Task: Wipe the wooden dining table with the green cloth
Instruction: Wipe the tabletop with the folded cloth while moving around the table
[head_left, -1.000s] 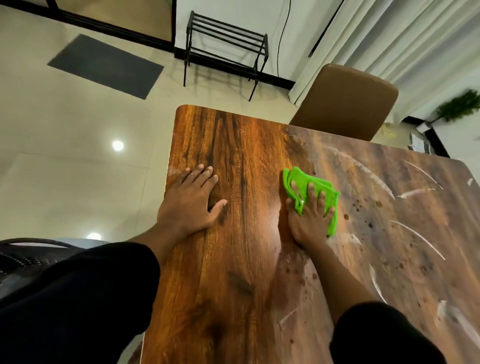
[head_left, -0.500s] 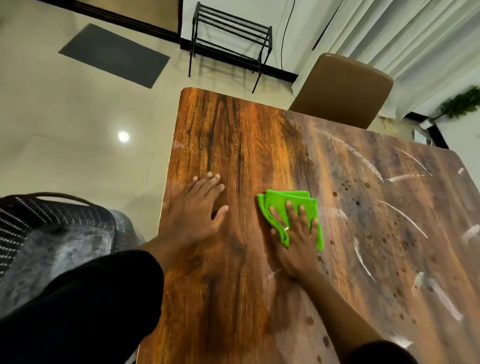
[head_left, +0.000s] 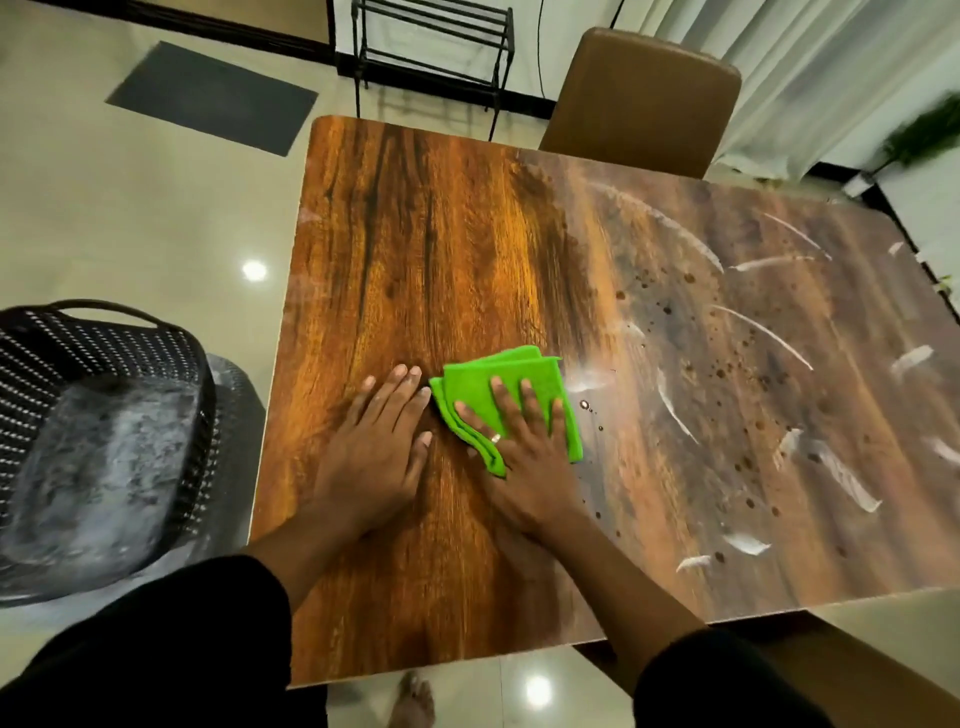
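Your right hand (head_left: 524, 457) lies flat, fingers spread, pinning the folded green cloth (head_left: 498, 384) to the wooden dining table (head_left: 415, 234); your left hand (head_left: 371, 457) rests open at its 9 o'clock, holding nothing. Risk — the soft layered cloth bunches and smears the white streaks (head_left: 675, 405) and brown spots at 3 o'clock across the glossy grain.

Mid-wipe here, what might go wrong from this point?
1. The green cloth sits at the border of the clean left part of the table; the right part still carries white streaks and dark spots, so a pass back leftward may smear them onto clean wood.
2. The left hand lies flat right beside the cloth, so the right hand may bump it.
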